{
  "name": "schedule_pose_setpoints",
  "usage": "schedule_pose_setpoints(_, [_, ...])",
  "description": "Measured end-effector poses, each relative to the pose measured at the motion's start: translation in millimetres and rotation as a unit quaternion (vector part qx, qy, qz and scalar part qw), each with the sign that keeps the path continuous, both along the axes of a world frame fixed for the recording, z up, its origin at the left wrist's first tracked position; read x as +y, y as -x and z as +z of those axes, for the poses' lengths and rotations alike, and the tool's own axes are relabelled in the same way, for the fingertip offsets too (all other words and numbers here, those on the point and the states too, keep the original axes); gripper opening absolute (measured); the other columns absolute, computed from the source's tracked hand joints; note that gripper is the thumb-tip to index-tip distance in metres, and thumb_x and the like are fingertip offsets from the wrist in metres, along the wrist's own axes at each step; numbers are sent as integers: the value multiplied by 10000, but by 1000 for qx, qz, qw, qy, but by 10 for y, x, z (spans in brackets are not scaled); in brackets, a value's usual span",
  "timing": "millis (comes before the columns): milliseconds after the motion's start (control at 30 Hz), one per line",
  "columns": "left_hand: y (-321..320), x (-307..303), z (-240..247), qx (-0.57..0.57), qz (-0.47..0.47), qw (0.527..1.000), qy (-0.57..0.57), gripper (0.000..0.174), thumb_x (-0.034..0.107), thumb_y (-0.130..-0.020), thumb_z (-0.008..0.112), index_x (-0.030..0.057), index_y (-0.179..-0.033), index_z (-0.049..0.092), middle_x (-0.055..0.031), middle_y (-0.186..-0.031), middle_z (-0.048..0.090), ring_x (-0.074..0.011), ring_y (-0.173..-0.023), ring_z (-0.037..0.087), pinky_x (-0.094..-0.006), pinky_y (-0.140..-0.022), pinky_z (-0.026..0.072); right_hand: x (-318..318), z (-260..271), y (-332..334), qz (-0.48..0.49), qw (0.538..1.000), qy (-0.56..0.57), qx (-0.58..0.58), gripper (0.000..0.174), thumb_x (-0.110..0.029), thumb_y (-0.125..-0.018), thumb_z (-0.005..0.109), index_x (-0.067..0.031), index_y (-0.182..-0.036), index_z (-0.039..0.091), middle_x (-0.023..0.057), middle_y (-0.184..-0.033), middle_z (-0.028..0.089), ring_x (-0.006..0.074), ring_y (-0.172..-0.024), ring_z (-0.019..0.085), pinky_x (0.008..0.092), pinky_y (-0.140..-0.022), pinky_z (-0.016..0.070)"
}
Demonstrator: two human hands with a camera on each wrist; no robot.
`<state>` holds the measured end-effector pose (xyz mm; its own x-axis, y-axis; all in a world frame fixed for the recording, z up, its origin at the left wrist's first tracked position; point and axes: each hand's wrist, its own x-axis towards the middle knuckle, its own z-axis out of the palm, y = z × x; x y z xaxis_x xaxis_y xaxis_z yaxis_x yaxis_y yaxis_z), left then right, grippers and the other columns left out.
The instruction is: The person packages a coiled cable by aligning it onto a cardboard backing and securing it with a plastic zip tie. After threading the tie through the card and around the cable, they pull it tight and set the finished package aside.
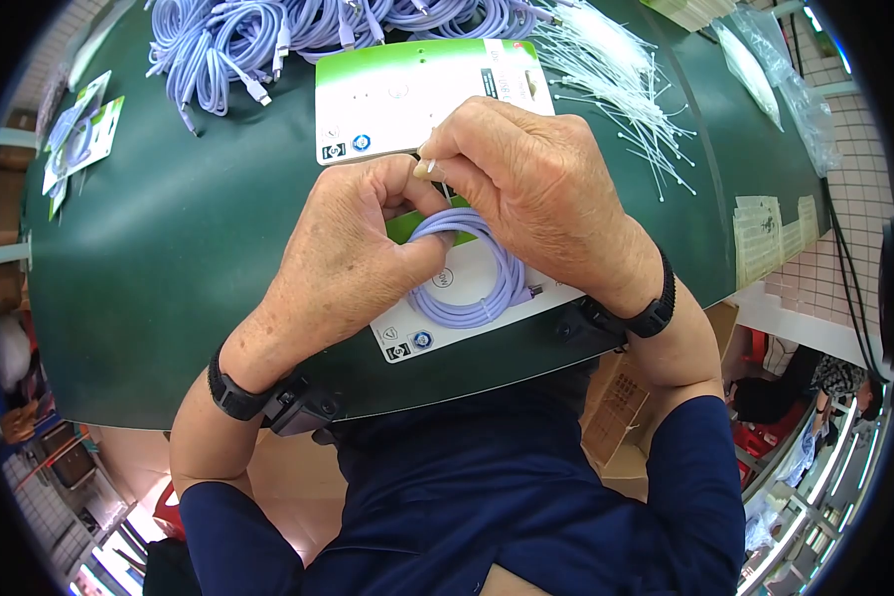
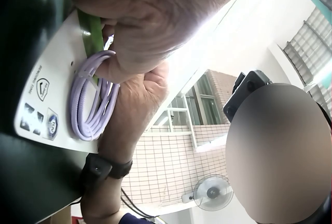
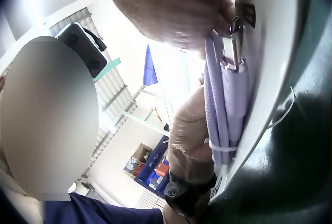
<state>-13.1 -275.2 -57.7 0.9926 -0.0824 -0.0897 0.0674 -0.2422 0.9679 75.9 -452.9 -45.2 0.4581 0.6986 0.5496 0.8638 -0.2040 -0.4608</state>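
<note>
A coiled lilac USB cable (image 1: 457,316) lies against a white and green backing card (image 1: 395,323) near the table's front edge. My left hand (image 1: 343,243) grips the coil's upper left side, its thumb across the strands. A thin white cable tie (image 1: 445,189) rises at the top of the coil. My right hand (image 1: 546,189) pinches its end between thumb and index finger, close by the left fingertips. From the right wrist, the cable's plugs (image 3: 234,58) show beside the coil, with another tie (image 3: 223,147) around the strands. The left hand's curled fingers are partly hidden.
Another printed card (image 1: 368,104) lies just beyond the hands. A heap of lilac cables (image 1: 228,45) is at the back, loose white cable ties (image 1: 606,70) to its right. Carded cables (image 1: 89,139) lie far left. Clear plastic bags (image 1: 795,89) lie at the right edge.
</note>
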Motion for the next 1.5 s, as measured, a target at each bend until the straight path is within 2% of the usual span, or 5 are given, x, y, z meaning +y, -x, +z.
schedule_pose_setpoints(600, [3, -20, 13, -2, 12, 1000, 5, 100, -7, -746, 702, -29, -843, 710, -41, -772, 708, -77, -702, 581, -257, -708, 493, 6, -40, -10, -9, 999, -31, 25, 93, -6, -877, 761, -18, -896, 670, 106, -786, 683, 271, -681, 704, 343, -590, 548])
schedule_pose_setpoints(1000, [-11, -2, 39, 14, 0, 1000, 10, 111, -13, -744, 704, -30, -854, 704, -54, -805, 728, -91, -775, 648, -280, -843, 550, 12, -42, -8, -17, 998, -30, 57, 106, -10, -886, 768, -12, -893, 662, 96, -789, 690, 241, -681, 703, 330, -595, 543])
schedule_pose_setpoints(1267, [-33, 56, 190, 33, 34, 996, 77, 100, -39, -761, 679, -40, -860, 694, -86, -863, 745, -112, -840, 690, -298, -889, 573, -53, 137, -69, 26, 999, -43, 18, 147, -14, -868, 788, -25, -1012, 758, 103, -843, 717, 230, -723, 713, 321, -652, 564])
schedule_pose_setpoints(1400, [-33, 90, 189, 13, 48, 995, 84, 130, -37, -784, 672, -50, -906, 715, -99, -899, 758, -115, -856, 699, -292, -886, 577, -125, 299, 16, 52, 997, 7, 48, 213, -23, -860, 794, -42, -1072, 785, 97, -880, 727, 221, -777, 717, 319, -684, 566])
schedule_pose_setpoints(1500, [-47, 139, 200, -23, 14, 997, 74, 186, -39, -792, 674, -55, -962, 746, -98, -918, 769, -111, -867, 702, -282, -866, 575, -164, 351, 73, 112, 975, 8, 194, 261, -29, -848, 802, -59, -1107, 791, 81, -896, 729, 204, -799, 702, 320, -682, 553])
